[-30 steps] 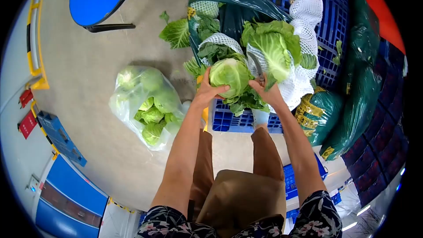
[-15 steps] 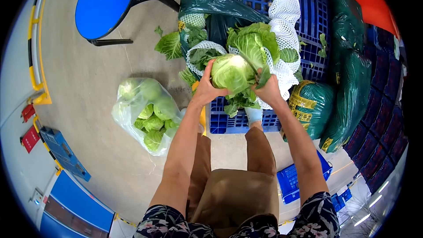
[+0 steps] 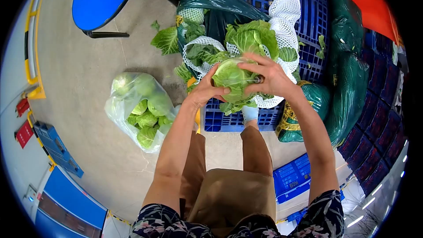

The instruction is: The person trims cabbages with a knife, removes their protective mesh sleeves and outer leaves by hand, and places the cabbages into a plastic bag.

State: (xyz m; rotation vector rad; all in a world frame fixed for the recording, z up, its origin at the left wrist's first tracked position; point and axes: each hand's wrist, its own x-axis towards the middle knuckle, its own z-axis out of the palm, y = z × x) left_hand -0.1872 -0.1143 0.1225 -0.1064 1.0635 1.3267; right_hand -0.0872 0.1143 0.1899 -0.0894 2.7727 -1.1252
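A pale green cabbage [image 3: 233,78] is held up over the netted cabbages, its rounded side towards me. My left hand [image 3: 206,89] is closed round its left side, the thumb across the front. Bent over its right side are the fingers of my right hand [image 3: 269,76]. Between those fingers shows the dark, shiny end of a slim tool, apparently a small knife [image 3: 258,79]; most of it is hidden. Behind my hands, a leafy cabbage [image 3: 251,39] lies among white foam nets [image 3: 284,26] and an opened green plastic sack [image 3: 220,0].
A clear bag of cabbages [image 3: 141,110] rests on the floor at the left. A blue stool [image 3: 103,0] stands behind it. The sack lies on a blue plastic pallet [image 3: 308,0]. Full green sacks [image 3: 348,83] are at the right, near a blue crate [image 3: 293,178].
The cabbage has been turned, so its pale cut base no longer faces me. My right hand has moved up and over its right side. The loose leaf by that hand is out of sight.
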